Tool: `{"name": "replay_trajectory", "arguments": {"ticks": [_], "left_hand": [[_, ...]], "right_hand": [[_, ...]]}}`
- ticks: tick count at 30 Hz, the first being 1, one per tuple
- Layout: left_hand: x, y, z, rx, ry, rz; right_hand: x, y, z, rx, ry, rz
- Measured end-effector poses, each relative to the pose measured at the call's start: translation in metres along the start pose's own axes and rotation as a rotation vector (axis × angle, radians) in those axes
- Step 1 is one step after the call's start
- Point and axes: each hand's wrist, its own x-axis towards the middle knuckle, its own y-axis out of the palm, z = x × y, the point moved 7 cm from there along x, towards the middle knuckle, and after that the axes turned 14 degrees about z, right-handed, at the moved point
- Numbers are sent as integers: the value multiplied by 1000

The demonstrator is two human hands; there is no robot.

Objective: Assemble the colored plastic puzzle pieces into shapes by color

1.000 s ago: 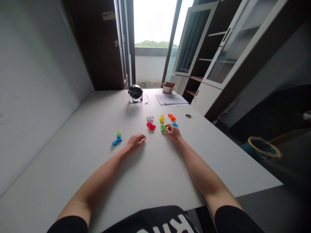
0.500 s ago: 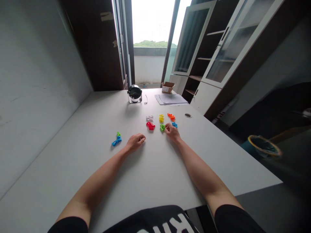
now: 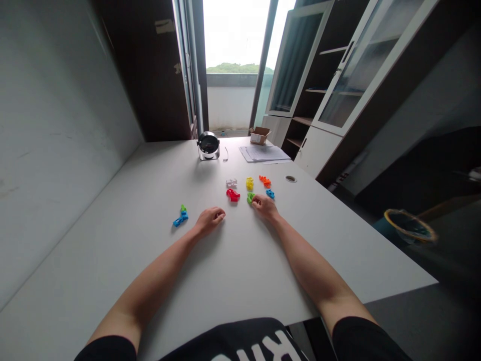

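- We see our left hand (image 3: 210, 220) resting on the white tabletop (image 3: 236, 271), its fingers loosely curled and half closed; we cannot tell whether anything lies inside the curl.
- Near it, to the left and well apart from the other pieces, we have a blue plastic piece (image 3: 183, 215) with a small lime piece (image 3: 183, 207) against its far end; we cannot make out whether the two are joined.
- Our right hand (image 3: 265, 206) is bent inward, thumb and fingers drawn nearly together at the right side of a green plastic piece (image 3: 250, 198). The fingers partly cover it, so we cannot tell whether they pinch it or only touch it.
- That green plastic piece sits on the tabletop between a red plastic piece (image 3: 233, 198) on the left and a small blue piece (image 3: 270, 193) just beyond our right hand.
- Behind these we find a row of three: a whitish piece (image 3: 231, 183), a yellow piece (image 3: 250, 183) and an orange piece (image 3: 265, 181), with an oval cable hole (image 3: 291, 179) to their right.
- Farther off we see loose papers (image 3: 266, 153), a round black device (image 3: 209, 144) on a metal stand, and an open cardboard box (image 3: 258, 138) behind the papers.
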Motion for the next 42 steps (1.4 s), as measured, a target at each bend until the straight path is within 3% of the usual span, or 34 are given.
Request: {"name": "replay_trajectory", "arguments": {"ticks": [9, 16, 22, 30, 36, 39, 42], "left_hand": [[-1, -2, 1, 126, -45, -24], [-12, -31, 8, 493, -291, -178], [-22, -48, 30, 484, -447, -276], [-23, -38, 35, 457, -380, -302], [-19, -31, 38, 448, -395, -237], [-14, -25, 29, 483, -329, -190], [-8, -16, 12, 484, -163, -109]], "right_hand": [[0, -2, 2, -16, 13, -3], [-2, -5, 0, 36, 51, -38], [-3, -5, -2, 44, 58, -55], [-3, -6, 0, 48, 51, -60], [-3, -6, 1, 40, 46, -59], [-3, -6, 2, 38, 38, -57], [-3, -7, 2, 39, 44, -53]]}}
